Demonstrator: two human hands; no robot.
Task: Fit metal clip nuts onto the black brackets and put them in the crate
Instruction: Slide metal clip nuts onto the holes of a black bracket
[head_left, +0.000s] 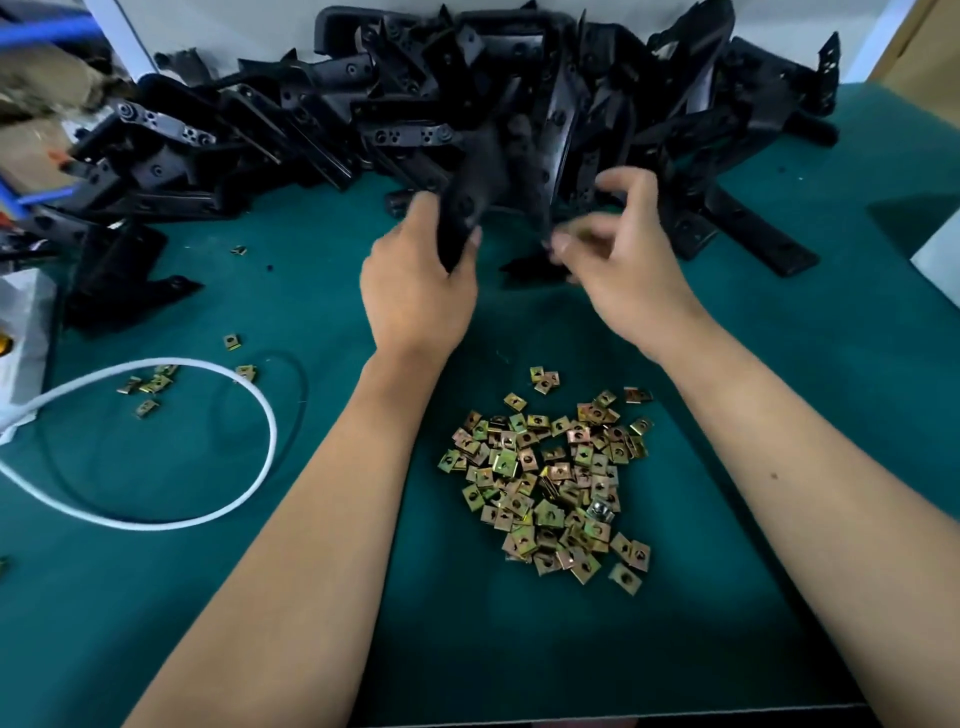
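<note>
Above the green surface (779, 364), the left hand (415, 286) grips 1 black bracket (462, 208) upright. Just beside it, the right hand (618, 265) is blurred, fingers curled; I cannot tell its grasp. Clip nuts (550, 483) lie between the forearms.

A white cable (218, 499) loops across the green mat (831, 415).

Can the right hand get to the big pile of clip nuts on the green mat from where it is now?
Probably yes. The right hand is raised near the bracket that the left hand grips, and the pile of clip nuts lies uncovered on the mat between the forearms.
</note>
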